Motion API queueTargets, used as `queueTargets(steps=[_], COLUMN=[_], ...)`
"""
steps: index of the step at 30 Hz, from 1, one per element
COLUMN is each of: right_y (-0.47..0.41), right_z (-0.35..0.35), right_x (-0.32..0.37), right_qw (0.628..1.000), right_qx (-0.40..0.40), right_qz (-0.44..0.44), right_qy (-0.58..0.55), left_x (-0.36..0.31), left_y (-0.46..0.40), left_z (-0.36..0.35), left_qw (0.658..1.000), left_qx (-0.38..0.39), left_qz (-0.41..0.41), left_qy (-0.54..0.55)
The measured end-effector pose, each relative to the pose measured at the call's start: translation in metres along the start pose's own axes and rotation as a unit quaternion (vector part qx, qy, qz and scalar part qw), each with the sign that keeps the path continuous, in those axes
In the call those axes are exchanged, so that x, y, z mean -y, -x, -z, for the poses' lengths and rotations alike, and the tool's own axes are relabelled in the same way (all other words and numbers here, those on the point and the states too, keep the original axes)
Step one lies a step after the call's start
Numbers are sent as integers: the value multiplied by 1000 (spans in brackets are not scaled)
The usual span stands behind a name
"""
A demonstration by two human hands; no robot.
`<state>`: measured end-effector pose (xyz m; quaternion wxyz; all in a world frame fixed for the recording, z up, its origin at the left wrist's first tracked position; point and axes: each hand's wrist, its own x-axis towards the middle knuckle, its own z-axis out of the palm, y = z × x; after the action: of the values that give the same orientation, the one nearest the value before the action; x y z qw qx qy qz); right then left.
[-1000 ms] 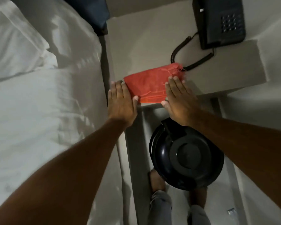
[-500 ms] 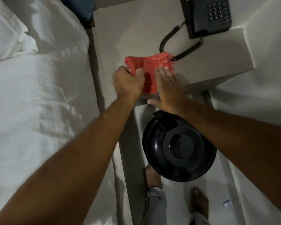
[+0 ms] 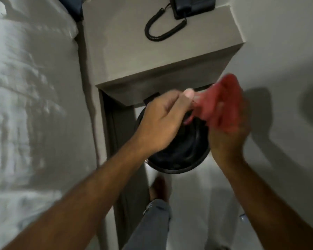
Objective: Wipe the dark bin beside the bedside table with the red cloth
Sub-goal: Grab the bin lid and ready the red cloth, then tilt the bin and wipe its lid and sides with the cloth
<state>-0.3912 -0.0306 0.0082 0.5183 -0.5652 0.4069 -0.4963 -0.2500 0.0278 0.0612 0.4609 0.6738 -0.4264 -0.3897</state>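
The red cloth point(image 3: 222, 103) is off the table and bunched in the air above the bin, blurred by motion. My left hand point(image 3: 163, 120) pinches its left end between thumb and fingers. My right hand point(image 3: 228, 139) is under and behind the cloth, fingers wrapped in it. The dark round bin point(image 3: 179, 157) stands on the floor below both hands, in front of the bedside table point(image 3: 152, 56); the hands hide much of its lid.
A black telephone point(image 3: 192, 6) with a coiled cord point(image 3: 163, 27) sits at the back of the table. The white bed point(image 3: 31, 105) fills the left side. My bare foot point(image 3: 159, 188) and grey trouser leg point(image 3: 152, 224) are just below the bin.
The cloth lay flat on the table edge under both hands, then my left hand gathered it. Now it is lifted off the table and held by both hands over the bin.
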Motion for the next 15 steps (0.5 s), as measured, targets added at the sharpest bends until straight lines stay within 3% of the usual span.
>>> queueTargets(steps=[2,3,5,7,11,15], right_y=[21,32,45,55,61,52], right_z=[45,62,86,93,82,72], right_x=[-40,-59,-109,-150,-225,-259], right_qw=[998,997,990,985,969,968], right_qx=[-43,-77,-133,-152,-200,-185], right_qz=[-17,-26,-36,-81,-142,-156], right_qy=[-35,-16,6,26,14,-63], left_x=[35,52,88,116,170,201], left_y=[13,13,3,-7,-19,-26], left_z=[-22,-30,-32,-28,-17,-13], left_qw=[985,957,868,821,826,883], left_qx=[-5,16,47,21,-44,-72], left_qz=[-9,-34,-89,-96,27,106], left_qy=[-174,-288,-487,-563,-562,-451])
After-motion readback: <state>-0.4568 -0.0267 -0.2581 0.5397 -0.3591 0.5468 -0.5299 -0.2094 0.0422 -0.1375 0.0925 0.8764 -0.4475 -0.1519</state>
